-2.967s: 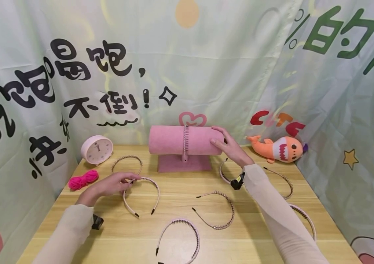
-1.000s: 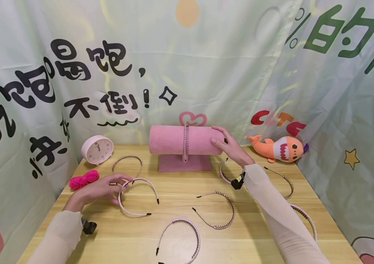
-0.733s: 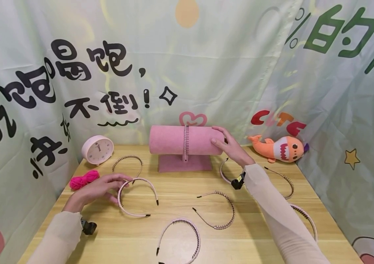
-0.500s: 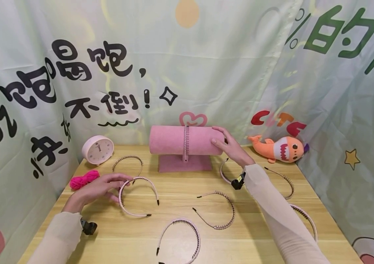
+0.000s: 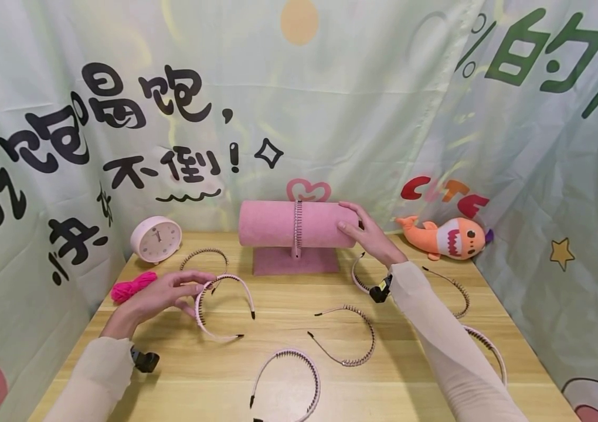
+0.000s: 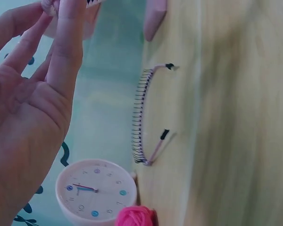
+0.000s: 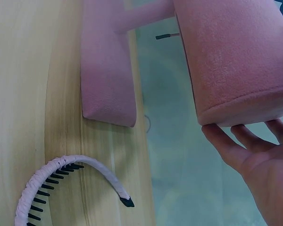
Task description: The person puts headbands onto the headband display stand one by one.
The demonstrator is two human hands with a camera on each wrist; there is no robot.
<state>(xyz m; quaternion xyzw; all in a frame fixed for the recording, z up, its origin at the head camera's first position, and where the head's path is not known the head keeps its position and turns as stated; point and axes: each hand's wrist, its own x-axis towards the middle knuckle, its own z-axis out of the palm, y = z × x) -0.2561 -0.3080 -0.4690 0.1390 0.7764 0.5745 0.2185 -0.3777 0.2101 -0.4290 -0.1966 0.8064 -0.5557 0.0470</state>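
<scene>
My left hand (image 5: 159, 296) pinches a pale pink toothed headband (image 5: 249, 293) between thumb and fingers, with its black-tipped ends pointing right above the table. In the left wrist view, only a bit of that band shows at the fingertips. My right hand (image 5: 375, 240) holds the right end of a pink plush headband stand (image 5: 269, 223), thumb in front and fingers over the top. In the right wrist view, fingertips (image 7: 221, 141) touch the roll's end. One headband (image 5: 298, 231) encircles the roll's middle. Another headband (image 5: 205, 251) lies behind my left hand.
Two headbands, one with thin coils (image 5: 369, 328) and one pale pink (image 5: 317, 375), lie at the front. Several more, including one headband (image 5: 465, 293), lie to the right. A pink clock (image 5: 155, 239), pink yarn (image 5: 133, 287) and an orange plush toy (image 5: 452, 238) stand near the edges.
My left hand first lies at the headband's top, then moves left and turns the band so its ends point right. Just now it raises the band slightly. My right hand stays put.
</scene>
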